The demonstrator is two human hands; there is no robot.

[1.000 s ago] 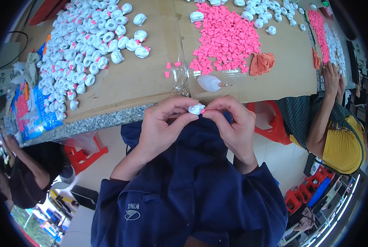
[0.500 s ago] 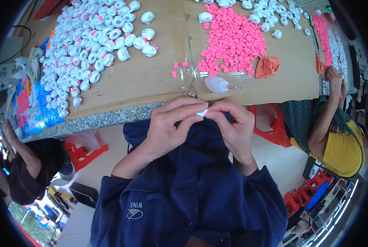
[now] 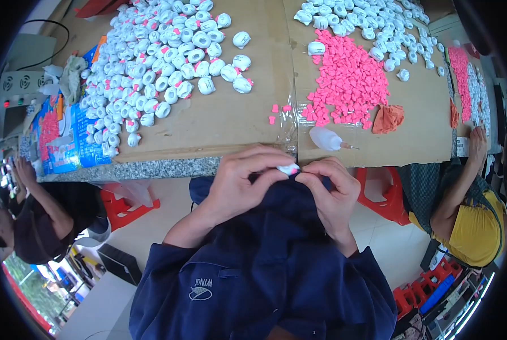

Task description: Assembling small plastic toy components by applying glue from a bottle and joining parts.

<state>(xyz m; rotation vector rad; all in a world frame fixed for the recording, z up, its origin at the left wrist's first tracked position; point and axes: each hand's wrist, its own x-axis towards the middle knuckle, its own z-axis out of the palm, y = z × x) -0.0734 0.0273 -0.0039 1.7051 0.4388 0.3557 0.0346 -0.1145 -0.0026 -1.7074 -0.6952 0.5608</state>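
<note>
Between the thumb and forefinger of my left hand (image 3: 239, 181) is a small rounded white plastic piece (image 3: 286, 169) with a pink tip facing right. My right hand (image 3: 335, 192) is close beside that tip, its thumb and forefinger slightly apart with nothing visible between them. Both hands are above my lap at the table's front edge. Just beyond them lies a translucent squeeze bottle (image 3: 325, 138) with a thin needle tip, on its side. Past the bottle spreads a heap of small pink pieces (image 3: 350, 79); a few loose pink pieces (image 3: 274, 108) lie left of it.
White pieces with pink parts (image 3: 163, 62) cover the left of the cardboard-topped table (image 3: 219, 122). More white pieces (image 3: 372, 25) lie at the far right, near an orange cloth (image 3: 388, 118). People sit on both sides; red stools (image 3: 381, 195) stand below.
The view has shifted, so the table appears farther right and lower. My right fingertips have come away from the pink tip; my left hand still holds the white piece.
</note>
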